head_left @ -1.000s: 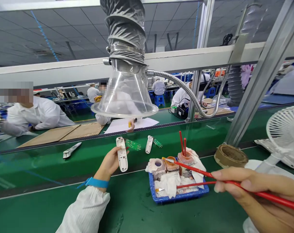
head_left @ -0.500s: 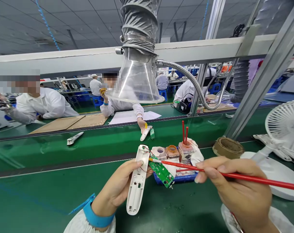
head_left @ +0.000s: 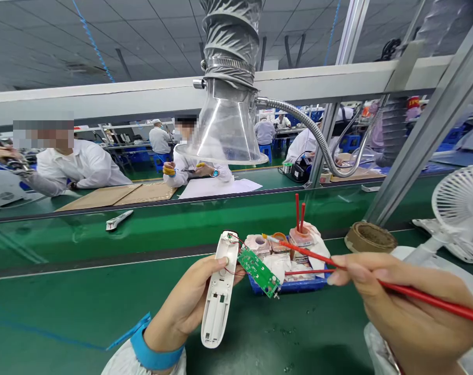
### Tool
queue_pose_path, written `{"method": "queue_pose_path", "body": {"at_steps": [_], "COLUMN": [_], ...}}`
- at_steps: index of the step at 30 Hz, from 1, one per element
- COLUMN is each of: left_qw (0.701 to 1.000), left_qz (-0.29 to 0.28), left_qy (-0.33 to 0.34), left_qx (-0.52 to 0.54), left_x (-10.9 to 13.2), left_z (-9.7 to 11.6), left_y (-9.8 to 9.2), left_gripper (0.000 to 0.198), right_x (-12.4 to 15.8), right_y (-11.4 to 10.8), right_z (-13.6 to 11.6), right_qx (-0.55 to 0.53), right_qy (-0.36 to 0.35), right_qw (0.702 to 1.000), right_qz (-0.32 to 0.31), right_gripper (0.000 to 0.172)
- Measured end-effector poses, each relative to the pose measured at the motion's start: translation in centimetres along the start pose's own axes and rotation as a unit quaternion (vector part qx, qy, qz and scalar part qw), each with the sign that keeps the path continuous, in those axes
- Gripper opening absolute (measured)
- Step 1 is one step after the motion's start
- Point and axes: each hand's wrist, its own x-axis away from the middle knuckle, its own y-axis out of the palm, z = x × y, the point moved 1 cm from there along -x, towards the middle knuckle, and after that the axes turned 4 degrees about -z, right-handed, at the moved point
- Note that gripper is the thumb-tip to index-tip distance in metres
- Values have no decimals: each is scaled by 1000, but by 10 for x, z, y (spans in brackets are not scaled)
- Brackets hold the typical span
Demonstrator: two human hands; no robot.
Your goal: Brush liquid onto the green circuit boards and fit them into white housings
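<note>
My left hand (head_left: 187,304) is closed round a long white plastic housing (head_left: 220,291), held upright over the green bench. A small green circuit board (head_left: 259,272) hangs off the housing's top by thin wires. My right hand (head_left: 404,307) pinches a long red-handled brush (head_left: 361,276). Its tip points left, over the small pots in the blue tray (head_left: 295,285), a little above and right of the circuit board. A blue wrist strap (head_left: 152,354) circles my left wrist.
The tray holds several small pots (head_left: 277,242) wrapped in white cloth and two upright red brushes (head_left: 299,211). A clear fume hood (head_left: 226,130) hangs overhead. Right: a tape roll (head_left: 370,238) and white fan (head_left: 461,211). Another white housing (head_left: 118,220) lies on the conveyor; co-workers in white sit beyond.
My left hand brought the housing and board from the conveyor toward me. The brush tip touched the board half a second ago and has now lifted back over the pots.
</note>
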Motion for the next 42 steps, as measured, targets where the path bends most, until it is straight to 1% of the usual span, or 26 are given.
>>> {"method": "queue_pose_path", "body": {"at_steps": [2, 4, 6, 7, 10, 13, 15, 18, 21, 23, 27, 30, 33, 36, 39, 42], "left_qw": [999, 997, 995, 994, 992, 991, 991, 991, 991, 991, 992, 991, 991, 990, 988, 986], "left_qz": [34, 69, 90, 94, 104, 110, 105, 103, 105, 101, 92, 90, 88, 97, 105, 103], "left_qy": [6, 16, 33, 40, 50, 56, 55, 53, 55, 57, 55, 59, 65, 71, 78, 84], "left_qx": [11, 22, 34, 39, 41, 43, 54, 69, 69, 66, 67, 74, 76, 76, 85, 96], "left_x": [1, 2, 3, 4, 4, 5, 5, 5, 4, 3, 3, 4, 4, 5, 7, 9], "left_z": [6, 13, 19, 21, 25, 27, 28, 30, 32, 32, 31, 31, 34, 39, 44, 49], "left_y": [1, 1, 2, 2, 0, -3, -4, -5, -6, -6, -5, -5, -7, -11, -15, -17], "left_gripper": [11, 13, 14, 15, 16, 16, 16, 17, 19, 19, 19, 17, 17, 17, 18, 20], "right_x": [-4, -7, -9, -10, -10, -8, -7, -5, -4, -3, 1, 4, 3, -1, -13, -29], "right_y": [2, 9, 21, 28, 48, 62, 64, 58, 53, 54, 64, 67, 65, 62, 67, 83], "right_z": [7, 18, 33, 41, 65, 79, 78, 67, 57, 56, 65, 70, 68, 61, 56, 58], "right_qx": [38, 94, 142, 162, 207, 210, 206, 196, 182, 178, 197, 213, 222, 235, 265, 299], "right_qy": [20, 60, 87, 93, 110, 110, 98, 70, 45, 35, 42, 46, 42, 40, 47, 51], "right_qw": [999, 993, 983, 977, 956, 946, 945, 948, 951, 949, 936, 930, 928, 926, 911, 880], "right_qz": [4, -31, -76, -102, -177, -223, -235, -241, -246, -259, -288, -296, -295, -293, -313, -365], "right_gripper": [25, 15, 4, 2, 10, 11, 13, 16, 14, 11, 14, 17, 14, 11, 13, 10]}}
